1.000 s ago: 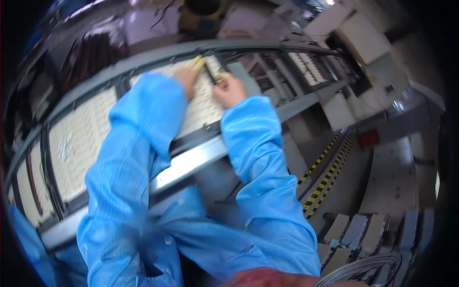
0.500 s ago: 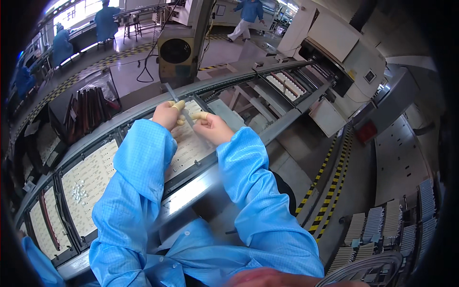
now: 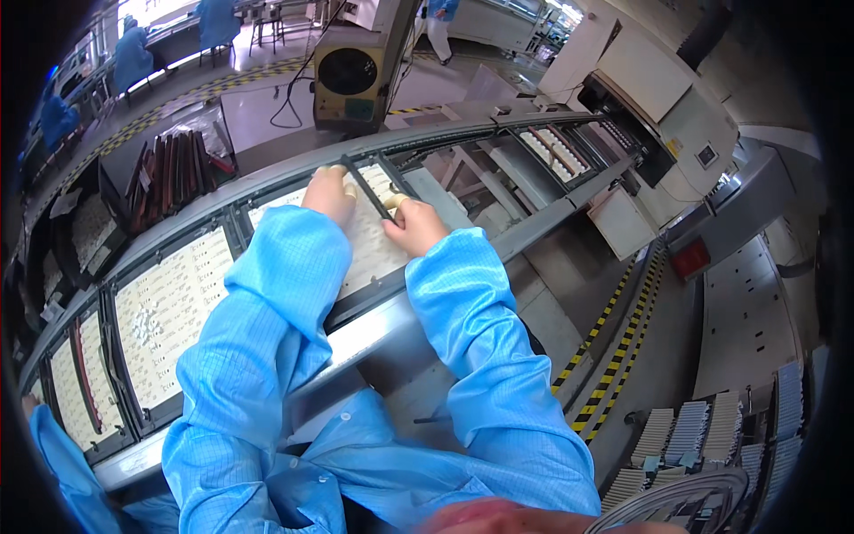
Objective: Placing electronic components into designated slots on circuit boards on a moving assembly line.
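A thin dark strip (image 3: 366, 185) lies slantwise over a pale panel (image 3: 372, 254) in a black frame. My right hand (image 3: 416, 228) pinches the strip's near end between thumb and fingers. Close to its far end, my left hand (image 3: 329, 198) has its fingers bent in against the strip; its fingertips are partly hidden. Pale yellow finger covers sit on fingers of both hands. Blue sleeves cover both my forearms.
More framed panels sit along the metal rail (image 3: 356, 343); small white pieces (image 3: 147, 326) lie on one at left. Dark strips (image 3: 182, 169) are piled beyond the rail. A machine (image 3: 676, 133) stands at the far right end. Seated people (image 3: 133, 55) work far left.
Both hands have moved slightly right with the strip, which now shows a dark side instead of a grey one. The view has shifted a little. The person walking at the back has moved left.
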A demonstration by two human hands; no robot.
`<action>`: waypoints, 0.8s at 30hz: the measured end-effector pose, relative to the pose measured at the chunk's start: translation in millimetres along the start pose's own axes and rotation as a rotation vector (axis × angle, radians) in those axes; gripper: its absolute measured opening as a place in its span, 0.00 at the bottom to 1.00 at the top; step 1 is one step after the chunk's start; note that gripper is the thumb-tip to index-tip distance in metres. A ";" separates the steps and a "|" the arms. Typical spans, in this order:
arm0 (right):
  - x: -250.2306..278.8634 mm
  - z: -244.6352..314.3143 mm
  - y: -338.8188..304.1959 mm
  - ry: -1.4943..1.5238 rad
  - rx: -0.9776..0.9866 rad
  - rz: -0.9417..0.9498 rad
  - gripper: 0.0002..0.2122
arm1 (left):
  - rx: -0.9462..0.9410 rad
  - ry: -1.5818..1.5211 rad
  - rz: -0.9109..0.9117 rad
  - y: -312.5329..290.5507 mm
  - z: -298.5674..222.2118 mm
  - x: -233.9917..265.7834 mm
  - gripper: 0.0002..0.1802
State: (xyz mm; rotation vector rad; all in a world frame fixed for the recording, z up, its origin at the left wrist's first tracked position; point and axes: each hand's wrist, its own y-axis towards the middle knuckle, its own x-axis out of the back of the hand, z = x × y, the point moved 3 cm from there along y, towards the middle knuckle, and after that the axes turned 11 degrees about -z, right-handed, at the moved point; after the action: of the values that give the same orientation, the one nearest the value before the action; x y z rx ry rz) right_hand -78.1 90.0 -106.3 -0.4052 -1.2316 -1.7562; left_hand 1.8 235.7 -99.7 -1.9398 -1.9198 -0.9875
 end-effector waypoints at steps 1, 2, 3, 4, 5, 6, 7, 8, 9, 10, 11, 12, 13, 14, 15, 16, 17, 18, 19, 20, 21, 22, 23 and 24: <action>-2.3 -6.4 -2.7 -0.011 -0.011 0.018 0.10 | -0.177 -0.010 -0.020 -1.5 4.5 -7.8 0.20; -8.6 -15.0 -3.6 -0.024 -0.030 0.023 0.10 | -0.347 -0.017 -0.043 -4.3 10.0 -12.4 0.24; -8.4 -14.2 -3.4 -0.011 -0.081 0.022 0.10 | -0.338 -0.047 0.036 -5.8 18.2 -18.8 0.28; -7.9 -14.5 -2.5 -0.001 -0.133 0.022 0.11 | -0.402 0.014 0.017 -5.2 28.9 -26.5 0.28; -14.5 -22.4 -3.3 0.003 -0.108 -0.036 0.12 | -0.410 0.000 0.024 -2.4 34.6 -25.6 0.29; -14.5 -20.9 -1.4 0.013 -0.119 -0.023 0.12 | -0.419 -0.016 0.031 0.6 35.0 -21.9 0.30; -15.3 -18.2 -2.0 -0.014 -0.114 0.024 0.12 | -0.362 -0.058 0.046 3.6 35.5 -19.4 0.31; -14.1 -15.6 -2.4 -0.049 -0.113 0.063 0.12 | -0.314 -0.107 0.066 7.8 32.1 -19.0 0.33; -12.7 -12.8 -1.3 -0.050 -0.119 0.077 0.11 | -0.189 -0.117 0.169 11.7 32.6 -18.7 0.34; -12.8 -8.7 -1.6 -0.045 -0.122 0.089 0.11 | -0.177 -0.115 0.172 12.4 35.5 -19.5 0.34; -10.1 -7.8 -1.9 -0.030 -0.135 0.063 0.11 | -0.240 -0.077 0.154 12.1 33.5 -21.2 0.35; -8.6 -8.0 -2.1 -0.015 -0.148 0.036 0.11 | -0.305 -0.039 0.134 10.7 31.0 -22.8 0.35; -14.3 -14.8 -2.5 -0.055 -0.148 0.057 0.11 | -0.301 -0.042 0.135 10.7 28.5 -25.3 0.35; -14.1 -13.5 -3.1 -0.055 -0.150 0.064 0.11 | -0.272 0.074 0.216 8.6 23.5 -25.8 0.35; -11.0 -11.4 -2.4 -0.032 -0.158 0.044 0.11 | -0.245 0.190 0.297 6.9 18.8 -25.4 0.36; -8.7 -10.8 -1.9 -0.009 -0.165 0.023 0.11 | -0.217 0.305 0.377 5.3 19.2 -26.4 0.37; -9.2 -11.5 -2.4 0.000 -0.152 0.060 0.11 | -0.302 0.277 0.323 1.8 19.4 -27.0 0.41; -9.5 -11.8 -2.8 -0.002 -0.151 0.065 0.11 | -0.298 0.274 0.324 1.3 20.5 -28.5 0.41; -10.1 -12.5 -3.2 -0.015 -0.170 0.089 0.12 | -0.305 0.294 0.334 1.6 20.6 -30.6 0.42; -9.7 -12.9 -3.7 -0.031 -0.191 0.110 0.12 | -0.317 0.314 0.347 0.5 18.2 -31.0 0.43; -10.7 -15.6 -3.7 -0.035 -0.192 0.114 0.12 | -0.334 0.353 0.346 0.9 17.8 -32.3 0.42; -12.6 -19.7 -3.4 -0.046 -0.191 0.119 0.12 | -0.332 0.349 0.348 -0.2 16.9 -32.6 0.42; -12.8 -19.6 -3.0 -0.057 -0.191 0.126 0.12 | -0.324 0.382 0.377 -3.2 11.6 -28.9 0.40; -11.9 -19.9 -2.7 -0.060 -0.192 0.131 0.12 | -0.316 0.415 0.407 -5.9 7.6 -27.2 0.39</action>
State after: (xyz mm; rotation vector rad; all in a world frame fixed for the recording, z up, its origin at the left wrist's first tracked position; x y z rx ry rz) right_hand -69.6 78.8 -124.9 -0.6407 -1.0559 -1.7652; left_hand 0.8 219.3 -123.6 -1.9682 -1.1447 -1.4804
